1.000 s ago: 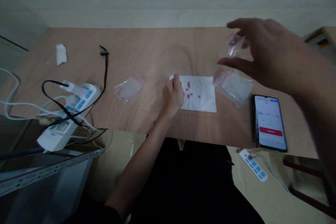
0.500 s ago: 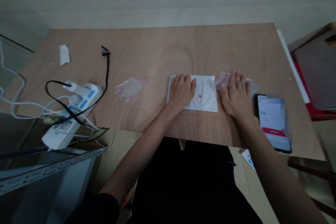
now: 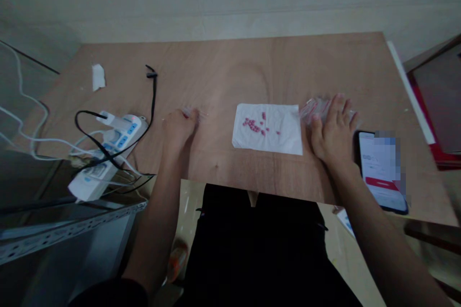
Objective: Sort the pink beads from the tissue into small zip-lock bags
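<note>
At the left, my left hand (image 3: pixel 179 127) is over a small clear zip bag (image 3: pixel 201 114), its fingers curled down on it; most of the bag is hidden under the hand. My right hand (image 3: pixel 334 129) lies with fingers spread on a pile of clear plastic bags (image 3: pixel 312 108) with pinkish-red strips. Between the hands a white tissue (image 3: pixel 288 141) lies flat on the table. Several small pink bead-like pieces (image 3: pixel 253 125) are on the tissue, mostly clustered on its left half, with a few scattered toward the middle.
A phone (image 3: pixel 382 168) lies right of my right hand, near the front edge of the wooden table (image 3: pixel 223 72). A white power strip (image 3: pixel 104 163) with tangled cables stands at the left. A torn white paper scrap (image 3: pixel 98 77) and a black cable end (image 3: pixel 151 76) lie farther back.
My left hand has left the tissue and moved left onto the single zip bag, uncovering the pink pieces. My right hand remains on the bag pile, with its fingers spread wider.
</note>
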Motion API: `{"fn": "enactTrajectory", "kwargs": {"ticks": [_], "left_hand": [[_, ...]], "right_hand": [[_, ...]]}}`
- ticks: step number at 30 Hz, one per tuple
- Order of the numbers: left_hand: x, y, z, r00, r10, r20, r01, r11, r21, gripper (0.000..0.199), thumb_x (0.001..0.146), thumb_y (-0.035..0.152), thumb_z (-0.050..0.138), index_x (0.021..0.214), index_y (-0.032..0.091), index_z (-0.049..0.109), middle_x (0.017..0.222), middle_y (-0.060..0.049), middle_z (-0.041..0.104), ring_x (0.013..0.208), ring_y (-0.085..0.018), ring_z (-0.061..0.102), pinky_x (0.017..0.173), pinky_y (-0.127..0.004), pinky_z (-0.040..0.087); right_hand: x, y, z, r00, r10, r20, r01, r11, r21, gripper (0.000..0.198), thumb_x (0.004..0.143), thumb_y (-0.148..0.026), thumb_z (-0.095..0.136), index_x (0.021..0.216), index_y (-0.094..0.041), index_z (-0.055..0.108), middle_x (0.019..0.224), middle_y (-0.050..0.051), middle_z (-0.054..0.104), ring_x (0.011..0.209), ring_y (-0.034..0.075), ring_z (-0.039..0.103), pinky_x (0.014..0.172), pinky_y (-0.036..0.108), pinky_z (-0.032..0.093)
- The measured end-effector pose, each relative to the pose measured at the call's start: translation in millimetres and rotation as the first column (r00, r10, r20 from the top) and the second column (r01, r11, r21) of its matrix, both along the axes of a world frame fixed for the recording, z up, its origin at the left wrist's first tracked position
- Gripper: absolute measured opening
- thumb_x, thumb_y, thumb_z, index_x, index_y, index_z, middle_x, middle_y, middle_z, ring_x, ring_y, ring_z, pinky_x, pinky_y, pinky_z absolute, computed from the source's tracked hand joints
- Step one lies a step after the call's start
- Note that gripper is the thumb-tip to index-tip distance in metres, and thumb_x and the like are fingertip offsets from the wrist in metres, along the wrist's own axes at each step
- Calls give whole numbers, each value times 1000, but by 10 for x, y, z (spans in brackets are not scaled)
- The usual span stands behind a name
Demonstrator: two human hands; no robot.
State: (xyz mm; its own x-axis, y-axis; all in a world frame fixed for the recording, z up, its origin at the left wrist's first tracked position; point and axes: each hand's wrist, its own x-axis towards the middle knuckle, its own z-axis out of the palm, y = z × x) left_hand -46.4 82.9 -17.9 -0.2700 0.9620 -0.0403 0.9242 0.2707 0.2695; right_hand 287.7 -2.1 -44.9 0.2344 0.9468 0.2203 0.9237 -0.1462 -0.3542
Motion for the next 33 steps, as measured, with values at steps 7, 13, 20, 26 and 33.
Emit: {"fn": "enactTrajectory", "kwargs": {"ticks": [7, 13, 20, 26, 33], "left_hand": [[-107, 51, -60, 994, -106, 3, 106, 993, -51, 39, 91, 38, 36, 84, 15, 68, 100, -22, 72, 98, -36, 66, 80, -44, 48], [-256, -60, 200, 990, -105, 89, 110, 993, -49, 29, 86, 24, 42, 63, 20, 59, 79, -15, 70, 84, -31, 67, 72, -40, 45], [-184, -476, 678, 877, -251, 409, 175, 961, 215, 24, 82, 38, 62, 66, 21, 64, 68, -3, 67, 64, -18, 60, 60, -30, 40], [397, -646, 655, 489, -382, 784, 226, 924, 309, 25, 77, 32, 72, 59, 18, 62, 58, 1, 62, 54, -9, 54, 51, -22, 40], [760, -747, 464, 176, -419, 891, 220, 899, 379, 29, 82, 43, 70, 67, 18, 65, 63, 1, 64, 59, -10, 60, 59, -22, 51]], "right_hand": [[17, -48, 18, 995, 24, -93, -12, 992, 129, 70, 98, -48, 24, 156, -10, 13, 163, 17, 5, 150, 40, -2, 114, 71, 2], [55, -109, -55, 981, 147, -126, -80, 901, 427, 54, 97, -37, 40, 150, -26, 32, 164, 10, 13, 150, 42, 3, 110, 76, 0], [-488, -230, 403, 957, 203, -205, -56, 829, 556, 31, 95, -27, 50, 123, -33, 61, 133, 9, 57, 127, 30, 51, 106, 55, 40], [-1118, -148, 707, 692, 508, -513, -233, 830, 508, 16, 91, -21, 59, 99, -24, 73, 97, 4, 72, 89, 17, 67, 77, 33, 53], [-1193, -243, 619, 534, 483, -694, -265, 875, 405, 14, 86, -26, 69, 98, -24, 76, 86, 0, 75, 79, 14, 68, 75, 30, 54]]}}
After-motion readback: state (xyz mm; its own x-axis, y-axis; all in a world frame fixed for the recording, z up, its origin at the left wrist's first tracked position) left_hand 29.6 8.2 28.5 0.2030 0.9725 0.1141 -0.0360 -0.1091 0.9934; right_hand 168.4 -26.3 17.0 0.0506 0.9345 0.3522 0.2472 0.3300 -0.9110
